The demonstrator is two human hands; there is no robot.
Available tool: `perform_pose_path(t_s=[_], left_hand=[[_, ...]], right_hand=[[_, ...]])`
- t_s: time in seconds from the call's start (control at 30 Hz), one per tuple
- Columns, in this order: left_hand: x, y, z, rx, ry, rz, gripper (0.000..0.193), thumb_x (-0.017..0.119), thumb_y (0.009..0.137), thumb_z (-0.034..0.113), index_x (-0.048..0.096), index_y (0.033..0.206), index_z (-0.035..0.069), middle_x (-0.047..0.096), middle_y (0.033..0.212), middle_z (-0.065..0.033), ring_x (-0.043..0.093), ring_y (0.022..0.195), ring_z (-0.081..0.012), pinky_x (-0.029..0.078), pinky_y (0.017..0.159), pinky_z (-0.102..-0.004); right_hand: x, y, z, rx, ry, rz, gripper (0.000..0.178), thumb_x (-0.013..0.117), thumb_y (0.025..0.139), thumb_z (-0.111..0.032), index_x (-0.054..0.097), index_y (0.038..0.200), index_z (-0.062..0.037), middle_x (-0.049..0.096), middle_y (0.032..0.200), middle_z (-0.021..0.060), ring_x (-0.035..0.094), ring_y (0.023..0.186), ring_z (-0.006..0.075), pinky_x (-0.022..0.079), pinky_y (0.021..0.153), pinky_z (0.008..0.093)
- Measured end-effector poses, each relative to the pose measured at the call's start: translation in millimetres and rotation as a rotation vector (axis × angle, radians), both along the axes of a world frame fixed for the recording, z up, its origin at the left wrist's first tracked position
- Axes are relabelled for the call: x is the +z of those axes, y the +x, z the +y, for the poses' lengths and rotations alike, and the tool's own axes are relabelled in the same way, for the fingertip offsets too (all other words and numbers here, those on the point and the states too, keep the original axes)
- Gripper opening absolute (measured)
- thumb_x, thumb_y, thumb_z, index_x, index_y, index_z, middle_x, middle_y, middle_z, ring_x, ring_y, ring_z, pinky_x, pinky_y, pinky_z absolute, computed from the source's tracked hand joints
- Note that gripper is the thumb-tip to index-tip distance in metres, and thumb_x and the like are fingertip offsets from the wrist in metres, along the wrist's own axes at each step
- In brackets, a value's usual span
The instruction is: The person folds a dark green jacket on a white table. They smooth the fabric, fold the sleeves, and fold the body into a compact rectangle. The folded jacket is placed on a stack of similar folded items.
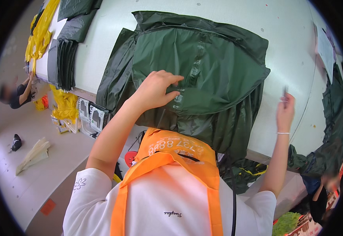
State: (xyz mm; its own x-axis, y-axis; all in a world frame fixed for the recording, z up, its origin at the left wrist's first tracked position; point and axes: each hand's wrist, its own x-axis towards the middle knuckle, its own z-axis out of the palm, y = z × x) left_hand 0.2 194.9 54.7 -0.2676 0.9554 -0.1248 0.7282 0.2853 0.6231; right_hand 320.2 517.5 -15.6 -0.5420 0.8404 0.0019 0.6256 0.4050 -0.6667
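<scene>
A dark green waterproof garment, apparently a raincoat, lies spread on the white table in front of me. A strip of clear, shiny tape runs down its middle. My left hand is over its near left part, thumb and forefinger stretched out and apart near the lower end of the strip. Whether the fingertips press on the cloth I cannot tell. To the right of the garment, my right hand is raised with fingers closed around a small, slim, dark tool, too blurred to name.
Folded dark green garments are stacked at the table's left, with yellow garments beyond. More green material hangs at the right edge. Packaged items stand below the table's left edge. One person is at far left, another at lower right.
</scene>
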Motion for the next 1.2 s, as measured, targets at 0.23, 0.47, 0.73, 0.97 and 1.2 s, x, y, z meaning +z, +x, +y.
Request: perform_pose_path(t_s=[0.23, 0.47, 0.73, 0.97, 1.2], left_hand=[[0, -3, 5, -0.026, 0.023, 0.098, 0.01, 0.068, 0.077, 0.012, 0.067, 0.084, 0.006, 0.062, 0.081, -0.0073, 0.06, 0.082, -0.0268, 0.049, 0.072, -0.0368], [-9, 2, 2, -0.013, 0.206, 0.216, 0.008, 0.066, 0.079, 0.014, 0.061, 0.079, 0.008, 0.06, 0.072, -0.0061, 0.059, 0.072, -0.0253, 0.047, 0.065, -0.0368], [-12, 5, 4, 0.046, 0.291, 0.238, 0.009, 0.067, 0.08, 0.015, 0.061, 0.079, 0.009, 0.057, 0.064, -0.006, 0.058, 0.063, -0.0255, 0.047, 0.057, -0.0365], [-10, 6, 1, 0.09, 0.335, 0.278, 0.007, 0.069, 0.077, 0.011, 0.062, 0.08, 0.009, 0.058, 0.067, -0.0055, 0.057, 0.065, -0.0251, 0.047, 0.057, -0.0362], [39, 11, -95, 0.214, -0.098, 0.004, 0.003, 0.066, 0.078, 0.007, 0.065, 0.08, 0.005, 0.058, 0.07, -0.0108, 0.057, 0.064, -0.03, 0.046, 0.056, -0.0384]], right_hand=[[54, -114, -156, 0.476, -0.229, 0.152, 0.022, 0.064, 0.087, -0.021, 0.057, 0.1, -0.005, 0.061, 0.089, 0.0089, 0.063, 0.072, 0.0255, 0.05, 0.063, 0.0331], [42, -142, -193, 0.577, 0.033, 0.09, 0.021, 0.065, 0.084, -0.025, 0.057, 0.092, -0.0078, 0.057, 0.082, 0.006, 0.061, 0.068, 0.0254, 0.049, 0.058, 0.0342], [41, -152, -200, 0.55, 0.041, 0.118, 0.018, 0.065, 0.085, -0.025, 0.057, 0.089, -0.0089, 0.056, 0.079, 0.0055, 0.061, 0.066, 0.0249, 0.049, 0.056, 0.034], [47, -157, -198, 0.571, 0.056, 0.066, 0.017, 0.064, 0.085, -0.025, 0.058, 0.087, -0.0098, 0.058, 0.079, 0.0047, 0.061, 0.066, 0.0253, 0.049, 0.055, 0.0344], [41, -130, -151, 0.194, -0.196, 0.366, 0.023, 0.072, 0.083, -0.021, 0.06, 0.095, -0.0055, 0.056, 0.075, 0.0032, 0.055, 0.058, 0.0146, 0.048, 0.056, 0.0286]])
